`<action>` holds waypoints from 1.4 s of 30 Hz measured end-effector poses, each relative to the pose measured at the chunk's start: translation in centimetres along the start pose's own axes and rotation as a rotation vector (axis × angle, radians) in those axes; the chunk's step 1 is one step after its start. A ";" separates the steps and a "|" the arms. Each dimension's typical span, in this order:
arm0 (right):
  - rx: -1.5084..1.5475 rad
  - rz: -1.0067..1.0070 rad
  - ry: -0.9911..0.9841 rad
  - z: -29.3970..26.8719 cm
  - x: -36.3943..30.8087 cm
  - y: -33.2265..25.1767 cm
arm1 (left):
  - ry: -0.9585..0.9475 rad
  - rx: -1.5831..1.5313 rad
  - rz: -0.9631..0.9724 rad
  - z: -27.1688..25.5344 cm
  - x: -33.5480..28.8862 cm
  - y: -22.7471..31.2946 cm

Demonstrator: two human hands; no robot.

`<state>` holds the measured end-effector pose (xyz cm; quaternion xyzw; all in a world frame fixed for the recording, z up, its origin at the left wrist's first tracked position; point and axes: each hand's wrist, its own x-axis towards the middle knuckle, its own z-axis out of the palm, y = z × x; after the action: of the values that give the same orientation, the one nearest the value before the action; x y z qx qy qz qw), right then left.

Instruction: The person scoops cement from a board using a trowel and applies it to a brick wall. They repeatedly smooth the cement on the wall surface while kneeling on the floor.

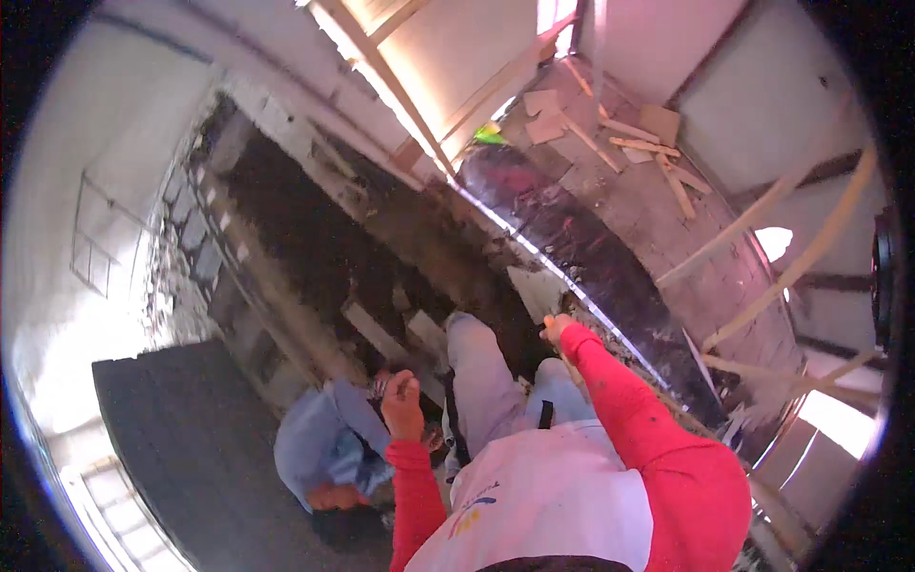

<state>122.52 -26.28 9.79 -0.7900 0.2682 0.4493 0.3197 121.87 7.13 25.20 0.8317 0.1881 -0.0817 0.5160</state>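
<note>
My left hand (402, 405) is raised in front of my body on the left, its fingers curled in. Whatever it may hold is too small to name. Close beside it a co-worker in a light blue top (319, 439) bends low, their hands partly hidden behind mine. My right hand (556, 329), at the end of a red sleeve, is closed near a pale board (538, 291). A bit of orange shows at its fingers, but I cannot make out what it is. My legs (481, 362) are between the two hands, over a dark trench.
Dark soil (295, 210) fills the long trench ahead. Along its right runs a dark sheet-covered bank (572, 238) with a pale straight edge. Loose wood pieces (648, 143) lie on the floor beyond. Curved poles (801, 257) rise at right; a dark grey panel (191, 439) is at left.
</note>
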 end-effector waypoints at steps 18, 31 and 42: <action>0.296 0.339 0.261 2.3 -12.6 4.1 | -0.730 0.120 0.391 11.5 32.9 18.6; 1.045 0.926 0.633 27.7 -18.0 -3.9 | -0.673 1.033 1.104 12.1 45.6 13.8; 1.357 1.344 0.807 44.6 -14.6 -10.2 | -0.670 0.934 0.335 13.5 39.9 18.3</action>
<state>99.16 15.64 7.91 -0.2230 0.9375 -0.0088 0.2670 166.47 -3.06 21.04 0.9177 -0.1744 -0.3312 0.1330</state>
